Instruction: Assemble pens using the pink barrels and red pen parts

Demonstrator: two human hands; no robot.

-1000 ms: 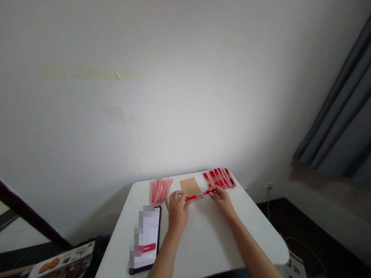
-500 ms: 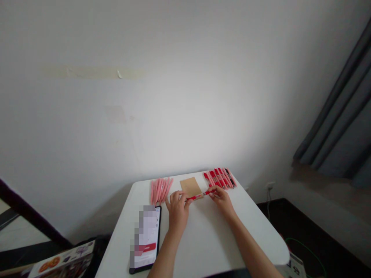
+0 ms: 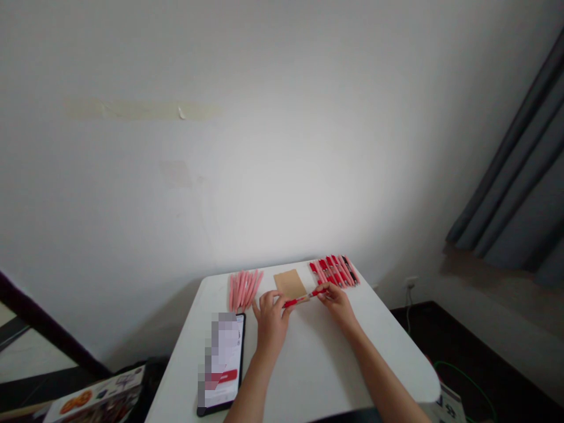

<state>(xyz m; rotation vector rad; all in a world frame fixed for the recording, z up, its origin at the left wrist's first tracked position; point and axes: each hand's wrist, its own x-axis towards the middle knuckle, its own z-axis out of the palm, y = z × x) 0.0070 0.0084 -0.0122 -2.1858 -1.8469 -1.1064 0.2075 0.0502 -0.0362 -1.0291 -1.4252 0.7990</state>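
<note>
Both my hands hold one red pen (image 3: 302, 299) level over the white table (image 3: 308, 370). My left hand (image 3: 269, 320) pinches the pen's left end, fingers closed. My right hand (image 3: 337, 302) pinches its right end, fingers closed too. Just behind the pen lies a brown card (image 3: 289, 284). A row of several red pens (image 3: 333, 270) lies at the back right of the table, beyond my right hand. A bunch of pink pen parts (image 3: 242, 289) lies at the back left, beyond my left hand.
A phone (image 3: 222, 367) with its screen lit lies at the table's left side, beside my left forearm. A printed box (image 3: 88, 402) is on the floor at the left. Grey curtains (image 3: 520, 188) hang at the right. A white wall rises right behind the table.
Almost nothing differs; both hands keep the pen in the same place, with only a slight shift of the fingers.
</note>
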